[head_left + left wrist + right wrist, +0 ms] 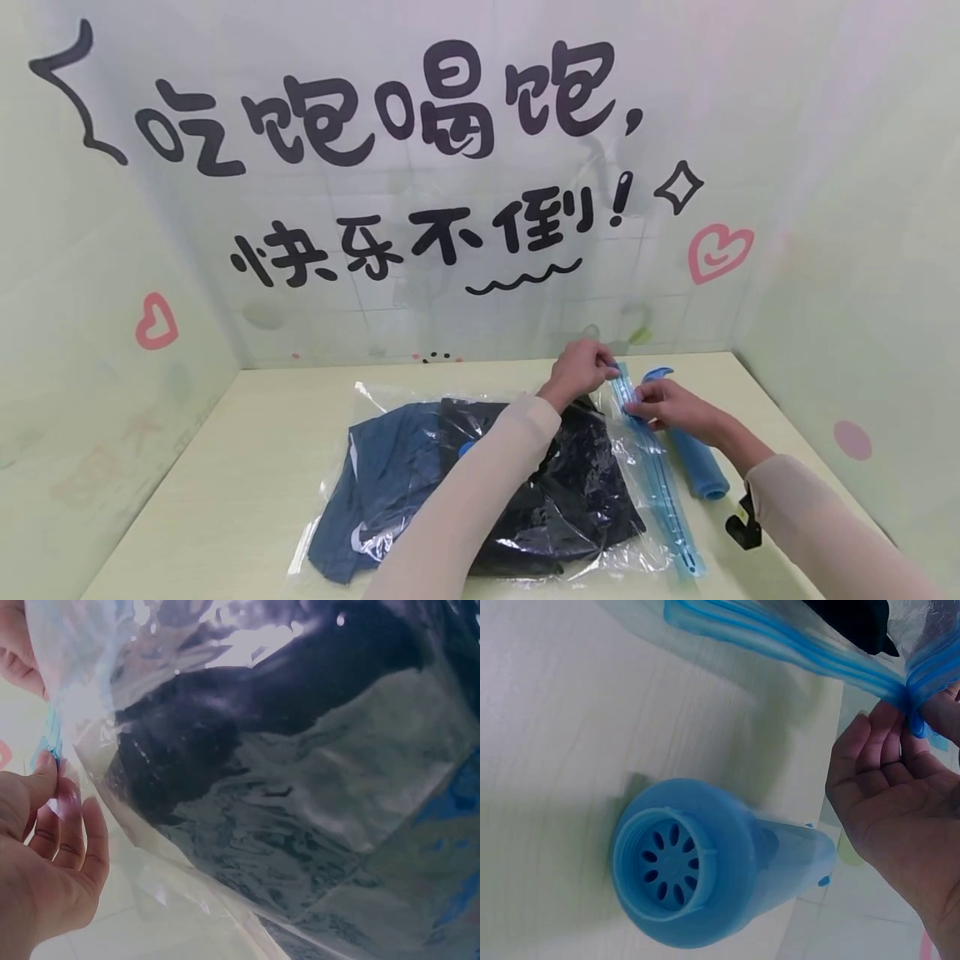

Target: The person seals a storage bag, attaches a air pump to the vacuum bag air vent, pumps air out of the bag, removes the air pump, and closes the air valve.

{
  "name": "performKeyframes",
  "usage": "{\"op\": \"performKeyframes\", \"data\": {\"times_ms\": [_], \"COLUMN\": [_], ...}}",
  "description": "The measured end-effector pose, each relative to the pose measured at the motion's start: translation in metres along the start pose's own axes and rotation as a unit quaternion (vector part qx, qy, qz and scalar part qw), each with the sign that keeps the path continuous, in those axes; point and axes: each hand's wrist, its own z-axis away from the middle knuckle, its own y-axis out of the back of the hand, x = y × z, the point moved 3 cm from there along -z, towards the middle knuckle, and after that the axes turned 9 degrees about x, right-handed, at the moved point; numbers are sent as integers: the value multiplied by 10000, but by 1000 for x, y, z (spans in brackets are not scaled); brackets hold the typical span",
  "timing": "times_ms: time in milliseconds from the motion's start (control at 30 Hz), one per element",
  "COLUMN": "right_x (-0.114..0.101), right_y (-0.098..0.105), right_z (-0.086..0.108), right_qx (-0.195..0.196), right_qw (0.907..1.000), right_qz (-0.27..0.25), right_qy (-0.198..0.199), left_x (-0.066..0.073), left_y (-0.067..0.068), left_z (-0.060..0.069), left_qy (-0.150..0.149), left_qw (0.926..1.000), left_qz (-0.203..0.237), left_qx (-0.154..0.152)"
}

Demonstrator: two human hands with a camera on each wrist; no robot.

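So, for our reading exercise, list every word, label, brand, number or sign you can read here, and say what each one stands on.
"吃饱喝饱," – upper line of large dark characters on the back wall.
"快乐不倒!" – line below, same wall.
Small dark mark over the clothing in the clear bag, left wrist view: too unclear to read.
Blue pump: no readable text.

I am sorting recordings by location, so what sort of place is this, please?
Perhaps a small partitioned work booth, though I cannot be certain. Pale walls with large Chinese lettering enclose three sides of a light, wooden-looking tabletop, which holds a clear bag with dark fabric inside.
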Motion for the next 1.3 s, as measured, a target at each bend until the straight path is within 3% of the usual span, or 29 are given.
{"op": "performKeyframes", "data": {"times_ms": [233,467,833,1033,1300], "right_x": [1,4,5,4,2], "right_y": [0,-1,1,2,1], "right_z": [6,10,16,18,16], "right_qx": [-281,-559,-857,-898,-941], "right_qw": [9994,9979,9954,9953,9951], "right_qz": [-120,-210,-421,-354,-279], "right_qy": [-168,-263,-49,-48,-65], "left_x": [1,0,-1,0,-4], "left_y": [2,1,-2,-1,3], "left_z": [-3,-5,-11,-10,-10], "left_qy": [-127,-43,7,-98,-8], "left_qw": [9999,10000,9997,9996,9992], "left_qz": [-52,12,-209,-171,-228], "left_qx": [28,19,101,178,342]}}
